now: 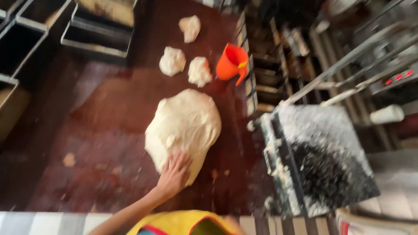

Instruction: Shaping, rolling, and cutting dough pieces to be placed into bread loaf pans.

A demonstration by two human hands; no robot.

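Dough mound on the dark table bears one hand, arm outstretched, fingers spread flat.

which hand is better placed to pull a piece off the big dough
Probably the left hand: it already rests flat on the near edge of the big dough mass on the dark table. The right hand is out of view, so its position cannot be judged.

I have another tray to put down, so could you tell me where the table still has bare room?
The widest bare patch of the brown table lies left of the big dough mass, below the dark pans. It is crowded at the far end: three small dough pieces beside the orange jug. A hand presses the dough's near edge.
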